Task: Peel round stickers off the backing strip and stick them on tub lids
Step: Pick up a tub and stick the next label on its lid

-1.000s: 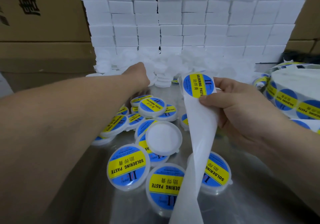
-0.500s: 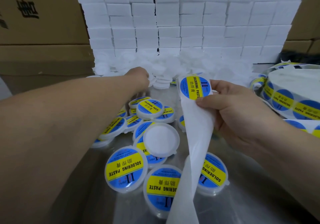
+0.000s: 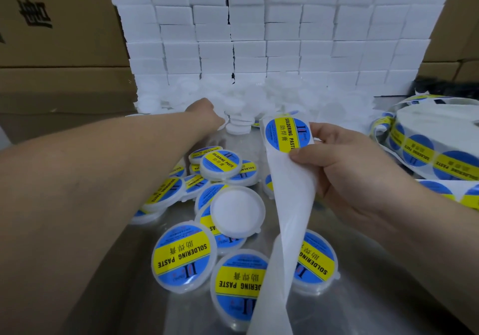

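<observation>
Sticker sits atop the backing strip, right of the bare lid; the right hand pinches the strip. Beyond that lid, the left hand meets the lid pile, its grip hidden.

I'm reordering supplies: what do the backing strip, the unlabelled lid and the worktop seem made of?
The backing strip: probably waxy release paper, white, slightly glossy; it twists softly. The unlabelled lid: translucent white plastic, matte, with moulded rim and tab. The worktop: likely stainless steel; grey sheen, blurred reflections.
</observation>
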Action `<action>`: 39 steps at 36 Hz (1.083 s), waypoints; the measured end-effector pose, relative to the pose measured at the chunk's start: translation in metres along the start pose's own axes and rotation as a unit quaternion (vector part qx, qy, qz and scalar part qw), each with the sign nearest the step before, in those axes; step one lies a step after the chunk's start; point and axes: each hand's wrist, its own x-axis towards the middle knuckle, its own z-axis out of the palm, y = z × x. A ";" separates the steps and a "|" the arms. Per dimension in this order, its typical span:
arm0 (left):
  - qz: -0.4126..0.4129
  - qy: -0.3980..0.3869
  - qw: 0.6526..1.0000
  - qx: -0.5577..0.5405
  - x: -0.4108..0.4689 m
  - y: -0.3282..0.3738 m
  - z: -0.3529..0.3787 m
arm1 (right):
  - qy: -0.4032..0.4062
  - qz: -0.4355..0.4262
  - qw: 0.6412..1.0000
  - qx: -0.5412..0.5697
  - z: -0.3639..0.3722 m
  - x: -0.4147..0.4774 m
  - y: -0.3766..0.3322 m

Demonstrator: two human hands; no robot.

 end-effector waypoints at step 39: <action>0.058 0.117 0.960 -0.249 -0.021 0.052 -0.031 | 0.025 -0.017 0.999 -0.038 -0.003 0.004 0.005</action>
